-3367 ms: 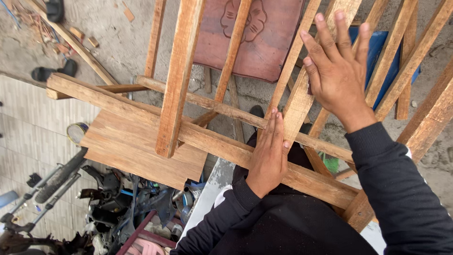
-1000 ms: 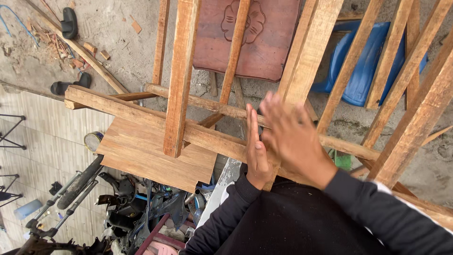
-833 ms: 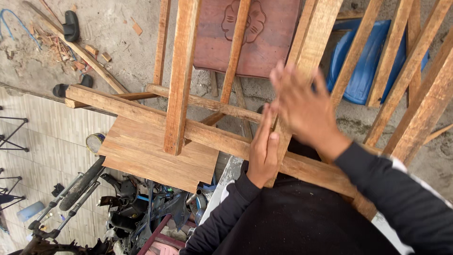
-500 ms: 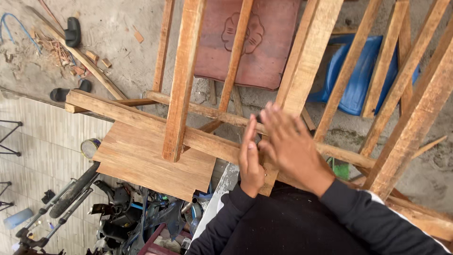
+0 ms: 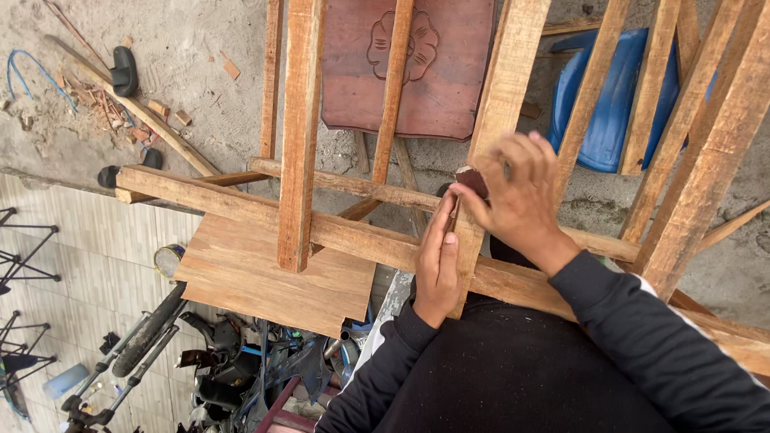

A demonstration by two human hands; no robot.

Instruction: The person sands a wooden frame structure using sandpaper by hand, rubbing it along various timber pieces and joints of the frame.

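While the right hand [image 5: 521,196] pinches a small dark sanding piece [image 5: 473,183] against a pale wooden slat [image 5: 501,112], the left hand [image 5: 437,265] lies flat and released, fingers straight, pressed along the lower end of that same slat where it crosses a long wooden rail [image 5: 337,232].

The likeliest trouble, as I judge it, is a slip: the dark piece is small and held only by the fingertips at the slat's edge, so a hard stroke could carry it off the edge and drag the knuckles over raw timber, with splinters the result. The left fingertips sit just below the rubbing spot, close enough to be scraped if the stroke runs long. The wooden frame also looks propped rather than clamped, so uneven pressure might rock it.

The slat runs lengthwise from the upper edge of the view down toward the person's body, tilted slightly so its top leans right; its lower end meets the rail near the left hand. The rail's long axis runs crosswise, from upper left to lower right. A brown carved panel [image 5: 409,68] and a blue plastic object [image 5: 618,104] lie on the ground beyond.
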